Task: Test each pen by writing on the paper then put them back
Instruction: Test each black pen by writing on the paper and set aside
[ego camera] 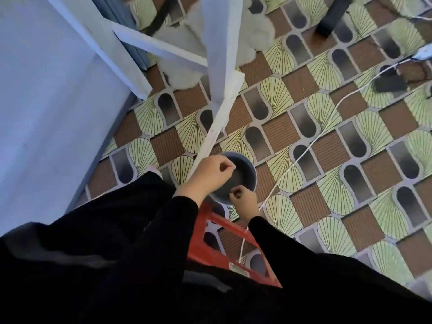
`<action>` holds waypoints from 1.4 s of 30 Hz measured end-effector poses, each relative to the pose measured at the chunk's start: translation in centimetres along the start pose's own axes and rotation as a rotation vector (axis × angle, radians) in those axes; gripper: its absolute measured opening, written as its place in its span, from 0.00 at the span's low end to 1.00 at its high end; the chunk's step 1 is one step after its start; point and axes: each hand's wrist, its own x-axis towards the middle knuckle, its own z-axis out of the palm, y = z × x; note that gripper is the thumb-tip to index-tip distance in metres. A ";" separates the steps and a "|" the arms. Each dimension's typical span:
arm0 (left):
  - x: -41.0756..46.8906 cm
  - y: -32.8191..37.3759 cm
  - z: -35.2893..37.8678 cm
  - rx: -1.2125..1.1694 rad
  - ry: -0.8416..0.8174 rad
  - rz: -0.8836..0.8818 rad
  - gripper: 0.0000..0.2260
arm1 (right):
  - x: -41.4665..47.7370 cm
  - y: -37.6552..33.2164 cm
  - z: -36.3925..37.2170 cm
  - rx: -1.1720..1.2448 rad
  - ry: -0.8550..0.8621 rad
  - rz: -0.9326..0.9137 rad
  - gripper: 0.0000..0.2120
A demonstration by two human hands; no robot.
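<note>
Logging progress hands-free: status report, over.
Left hand and right hand at blue container rim, fingers curled, grip unclear. No pens or paper in view. White cable beside container, red stool below.

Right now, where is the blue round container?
Head view, lower centre: the blue round container is between the left hand and the right hand, just beyond the red frame and beside the white cable.

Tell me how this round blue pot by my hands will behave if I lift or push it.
The pot looks like stiff plastic, probably light: nothing shows inside. Wide and low, it likely slides rather than tips.
</note>
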 end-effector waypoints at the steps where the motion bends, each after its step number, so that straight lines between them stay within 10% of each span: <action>1: 0.2 -0.3 0.1 -0.012 -0.008 -0.007 0.05 | 0.1 -0.1 0.4 0.000 -0.007 0.014 0.07; 16: -0.5 -0.7 -0.4 0.031 0.059 0.019 0.06 | 0.7 -3.7 -0.8 0.052 -0.003 0.096 0.20; 23: -4.9 5.0 -4.8 -0.104 0.333 0.090 0.10 | -6.4 -9.7 -6.0 0.291 0.099 -0.259 0.12; 36: -34.1 17.5 -15.4 -0.155 1.011 0.765 0.06 | -27.0 -30.9 -14.5 0.633 0.066 -1.374 0.11; 42: -47.6 14.2 -21.0 0.071 1.368 0.575 0.06 | -34.7 -40.9 -12.8 0.475 -0.020 -1.765 0.12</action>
